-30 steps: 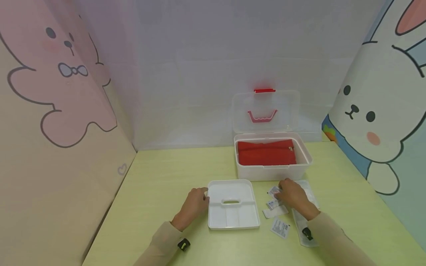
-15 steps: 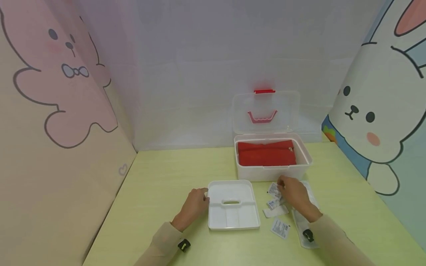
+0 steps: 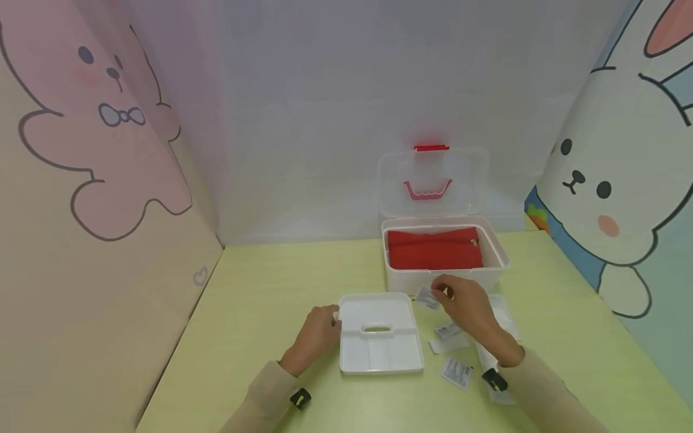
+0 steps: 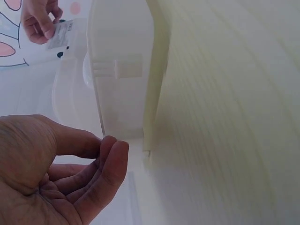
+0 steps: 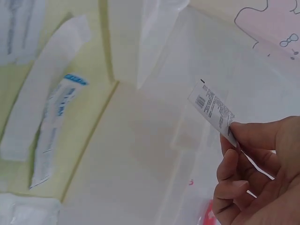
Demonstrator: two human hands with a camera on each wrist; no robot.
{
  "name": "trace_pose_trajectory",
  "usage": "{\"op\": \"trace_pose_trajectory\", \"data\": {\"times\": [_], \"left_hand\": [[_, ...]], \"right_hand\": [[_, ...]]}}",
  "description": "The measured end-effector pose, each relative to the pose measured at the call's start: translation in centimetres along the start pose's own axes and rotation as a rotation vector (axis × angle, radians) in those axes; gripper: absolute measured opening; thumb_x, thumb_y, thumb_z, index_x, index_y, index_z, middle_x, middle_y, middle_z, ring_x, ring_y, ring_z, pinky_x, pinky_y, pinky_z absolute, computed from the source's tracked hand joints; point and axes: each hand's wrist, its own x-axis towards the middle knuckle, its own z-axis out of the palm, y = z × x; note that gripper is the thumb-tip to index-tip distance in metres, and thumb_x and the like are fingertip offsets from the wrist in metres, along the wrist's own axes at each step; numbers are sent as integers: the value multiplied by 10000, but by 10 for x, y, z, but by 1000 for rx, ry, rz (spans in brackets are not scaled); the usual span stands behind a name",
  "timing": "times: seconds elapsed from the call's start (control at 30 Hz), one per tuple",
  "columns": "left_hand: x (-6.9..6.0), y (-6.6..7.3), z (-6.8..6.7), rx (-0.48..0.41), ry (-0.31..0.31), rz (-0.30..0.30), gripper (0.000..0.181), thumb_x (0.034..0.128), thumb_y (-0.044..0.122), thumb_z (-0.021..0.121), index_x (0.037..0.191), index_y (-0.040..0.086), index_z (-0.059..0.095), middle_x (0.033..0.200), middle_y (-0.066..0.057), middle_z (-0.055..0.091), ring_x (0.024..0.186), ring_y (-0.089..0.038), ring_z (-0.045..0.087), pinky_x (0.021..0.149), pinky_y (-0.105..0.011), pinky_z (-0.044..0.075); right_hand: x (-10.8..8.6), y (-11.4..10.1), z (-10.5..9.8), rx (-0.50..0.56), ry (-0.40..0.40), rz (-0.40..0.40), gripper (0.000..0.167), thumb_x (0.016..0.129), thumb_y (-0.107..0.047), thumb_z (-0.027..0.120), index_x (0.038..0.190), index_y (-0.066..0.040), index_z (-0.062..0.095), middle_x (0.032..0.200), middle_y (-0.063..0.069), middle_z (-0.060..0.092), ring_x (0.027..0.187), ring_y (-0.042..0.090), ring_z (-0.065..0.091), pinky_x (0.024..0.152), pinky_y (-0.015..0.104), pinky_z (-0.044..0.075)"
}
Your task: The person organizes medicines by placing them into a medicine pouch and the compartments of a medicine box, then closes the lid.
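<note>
My right hand (image 3: 467, 305) pinches a small printed white packet (image 3: 427, 297) by its edge, held up between the tray and the box front; the right wrist view shows the packet (image 5: 213, 110) between thumb and forefinger. At the left edge of the white divided tray (image 3: 379, 307) is my left hand (image 3: 314, 337). In the left wrist view the thumb and fingertips of my left hand (image 4: 70, 164) meet at the corner of the tray (image 4: 124, 75), curled round its rim. Beside the tray lie a small packet (image 3: 447, 331), a white strip (image 3: 450, 344) and a square packet (image 3: 457, 371).
Behind stands a white box (image 3: 444, 281) with its clear lid (image 3: 433, 168) raised and a red pouch (image 3: 435, 249) inside. A long clear-wrapped package (image 3: 505, 316) lies under my right forearm. Printed panels stand at both sides.
My right hand has lifted a packet from beside the others and moved it left, towards the tray. My left hand has stayed at the tray's edge.
</note>
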Motion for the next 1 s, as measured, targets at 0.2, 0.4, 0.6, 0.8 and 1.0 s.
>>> {"op": "trace_pose_trajectory", "data": {"times": [0.2, 0.4, 0.6, 0.8, 1.0], "left_hand": [[1, -1, 0, -1, 1, 1, 368, 907, 36, 590, 1247, -106, 602, 580, -19, 589, 437, -49, 361, 412, -178, 305], [2, -2, 1, -28, 2, 14, 373, 908, 17, 565, 1252, -127, 588, 453, 91, 351, 384, -28, 278, 374, -143, 227], [1, 0, 0, -22, -9, 10, 362, 914, 8, 564, 1252, -120, 592, 459, 88, 352, 391, -36, 291, 377, -147, 233], [2, 1, 0, -10, -2, -5, 364, 912, 30, 581, 1249, -106, 603, 542, 21, 538, 420, -44, 360, 392, -159, 276], [3, -2, 2, -2, 0, 2, 353, 908, 29, 585, 1236, -99, 611, 582, -9, 576, 436, -48, 393, 401, -169, 302]], "right_hand": [[8, -32, -2, 58, -27, -56, 129, 805, -58, 773, 875, -146, 710, 741, -67, 663, 675, 76, 544, 607, 245, 453], [13, -58, 3, 124, -71, -79, 132, 799, -55, 779, 849, -156, 712, 749, -70, 680, 674, 67, 572, 605, 229, 460], [15, -79, 12, 172, -129, -118, 109, 813, -59, 768, 874, -137, 723, 805, -37, 716, 681, 68, 601, 629, 209, 494], [14, -93, 24, 176, -217, -102, 95, 830, -95, 763, 898, -151, 729, 826, -59, 712, 703, 60, 581, 648, 194, 494], [11, -102, 36, 167, -289, -104, 99, 831, -97, 761, 862, -182, 721, 778, -95, 684, 693, 50, 572, 641, 190, 475]]}}
